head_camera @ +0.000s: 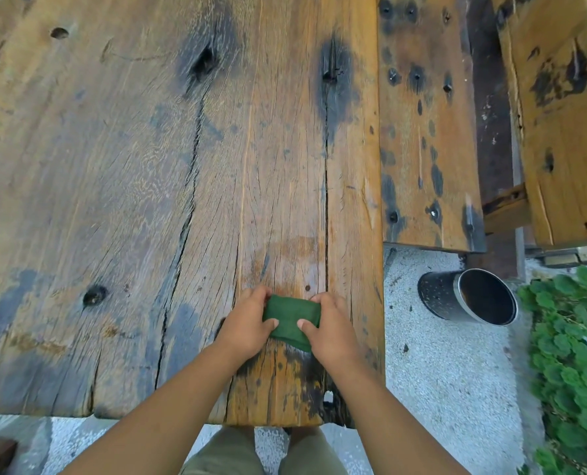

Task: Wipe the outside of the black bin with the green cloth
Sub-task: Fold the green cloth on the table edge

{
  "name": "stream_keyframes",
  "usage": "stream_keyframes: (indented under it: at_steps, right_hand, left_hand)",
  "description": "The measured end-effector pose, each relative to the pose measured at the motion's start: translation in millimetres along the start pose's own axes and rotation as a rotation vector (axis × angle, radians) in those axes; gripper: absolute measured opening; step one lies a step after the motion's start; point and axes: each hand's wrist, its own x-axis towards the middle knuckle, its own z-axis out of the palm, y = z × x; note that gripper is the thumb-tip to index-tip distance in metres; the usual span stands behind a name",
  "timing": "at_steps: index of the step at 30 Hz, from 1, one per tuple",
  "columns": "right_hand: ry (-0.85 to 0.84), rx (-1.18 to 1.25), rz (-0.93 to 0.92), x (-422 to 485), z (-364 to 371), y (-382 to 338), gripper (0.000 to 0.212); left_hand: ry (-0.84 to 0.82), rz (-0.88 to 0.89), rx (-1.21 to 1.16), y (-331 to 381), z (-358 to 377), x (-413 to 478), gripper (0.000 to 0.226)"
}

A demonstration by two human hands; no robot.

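Both hands are closed on the folded green cloth [290,320] low in the middle of the frame, the left hand [246,323] pinching its left end and the right hand [331,329] its right end, over the wooden table [148,166]. The black bin [470,296] stands on the pale ground at the right of the frame, past the table's edge and well apart from the cloth, its mouth showing toward the lower right. It lies on the right hand's side, so I'd judge that hand carries the cloth across.

Bare forearms, no sleeves; olive-khaki trousers [237,454] cover both legs

Matt green cloth [290,320] on rough, cracked wooden table [148,166]; glossy metal-rimmed black bin [470,298].
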Motion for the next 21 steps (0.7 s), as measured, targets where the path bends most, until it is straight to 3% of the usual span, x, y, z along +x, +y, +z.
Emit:
stream_keyframes:
  at_steps: [10,16,21]
  right_hand:
    - [0.021,0.057,0.021,9.7,1.1,-0.4,0.024]
    - [0.022,0.346,-0.003,9.1,-21.4,-12.4,0.026]
    - [-0.019,0.631,-0.011,3.0,-67.2,-43.8,0.018]
  left_hand:
    - [-0.027,-0.018,-0.039,4.1,-5.2,9.0,0.034]
    - [-0.008,-0.088,-0.399,24.6,-26.8,-3.4,0.031]
    - [0.016,-0.016,-0.613,71.1,-72.8,-18.6,0.027]
